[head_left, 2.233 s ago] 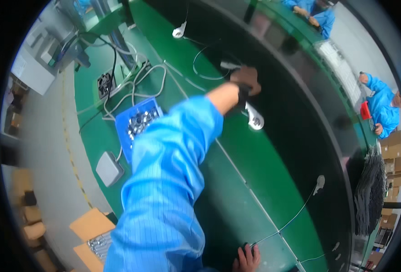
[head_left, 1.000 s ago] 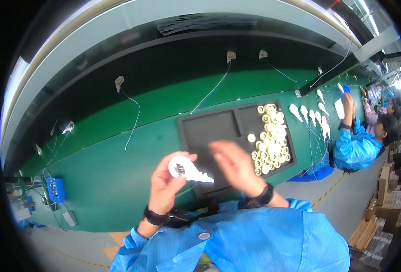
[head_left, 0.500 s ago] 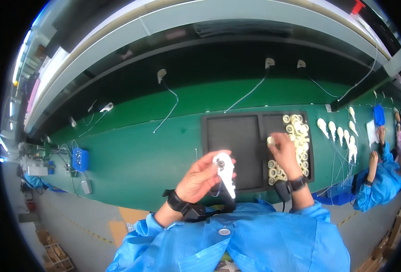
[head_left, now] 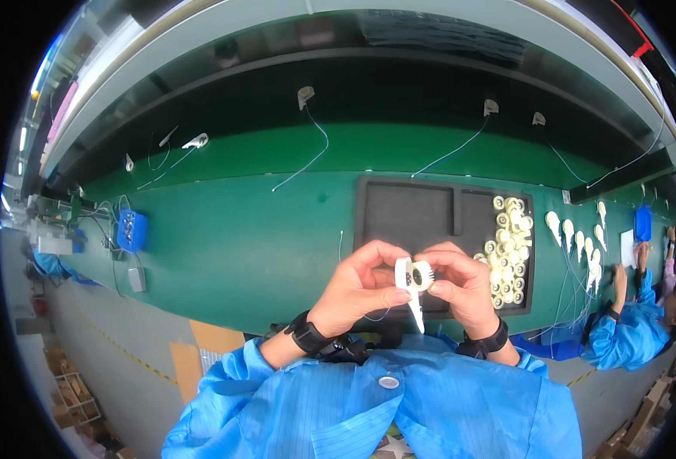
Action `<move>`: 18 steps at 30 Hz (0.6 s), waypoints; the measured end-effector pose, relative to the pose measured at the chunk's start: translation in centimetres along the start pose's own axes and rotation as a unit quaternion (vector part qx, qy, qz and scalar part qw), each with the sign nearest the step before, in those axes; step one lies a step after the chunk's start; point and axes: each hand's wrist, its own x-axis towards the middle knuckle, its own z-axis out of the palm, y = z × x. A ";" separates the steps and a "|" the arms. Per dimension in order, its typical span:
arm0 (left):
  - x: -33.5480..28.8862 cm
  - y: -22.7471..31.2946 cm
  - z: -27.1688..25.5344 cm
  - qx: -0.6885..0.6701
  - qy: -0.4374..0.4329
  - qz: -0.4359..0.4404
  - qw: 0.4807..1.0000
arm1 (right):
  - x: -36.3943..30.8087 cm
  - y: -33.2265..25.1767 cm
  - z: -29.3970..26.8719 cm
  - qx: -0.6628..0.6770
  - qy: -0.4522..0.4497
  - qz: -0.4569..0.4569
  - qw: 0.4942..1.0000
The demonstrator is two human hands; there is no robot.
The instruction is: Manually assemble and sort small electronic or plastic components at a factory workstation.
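Note:
In front of my chest, my left hand [head_left: 353, 289] is closed on a white teardrop-shaped plastic housing [head_left: 403, 274], its pointed end aimed down. A thin cable hangs by that hand. Fingers of my right hand [head_left: 464, 289] pinch a small cream toothed wheel [head_left: 423, 277] beside the housing's round end. The two parts are right up against each other; whether the wheel is seated in the housing cannot be told. Behind my hands lies a black divided tray [head_left: 364, 206], and a heap of similar cream wheels [head_left: 512, 239] fills its right compartment.
Several white housings with cables [head_left: 568, 229] lie on the green bench [head_left: 238, 237] to the right. A blue bin [head_left: 132, 231] of small parts stands at the left. A co-worker in a blue sleeve [head_left: 621, 336] works at far right. Cabled housings [head_left: 306, 97] also sit along the back.
My right hand has come left from above the tray, bringing the wheel to the housing. My left hand has turned the housing and shifted slightly right. The whole view has shifted a little.

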 end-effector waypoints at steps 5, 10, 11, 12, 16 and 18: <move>-0.3 0.0 0.3 0.019 -0.006 0.011 1.000 | -0.2 -0.5 0.1 -0.122 -0.012 -0.046 0.991; -0.6 -0.3 -0.4 0.016 -0.017 0.001 1.000 | -0.4 -1.8 0.8 -0.235 -0.025 -0.098 0.967; -0.7 -0.2 -0.6 0.020 -0.028 -0.007 0.999 | -0.4 -2.0 0.9 -0.304 -0.038 -0.131 0.943; -0.7 -0.1 -0.7 0.024 -0.038 -0.014 0.999 | -0.1 -1.9 1.2 -0.309 -0.055 -0.163 0.935; -2.0 0.5 -1.1 -0.068 -0.064 -0.011 0.996 | 0.3 -2.8 3.0 -0.329 -0.075 -0.224 0.914; -1.3 -0.4 -1.7 -0.079 -0.038 -0.015 0.996 | 0.9 -2.3 2.8 -0.380 -0.062 -0.218 0.897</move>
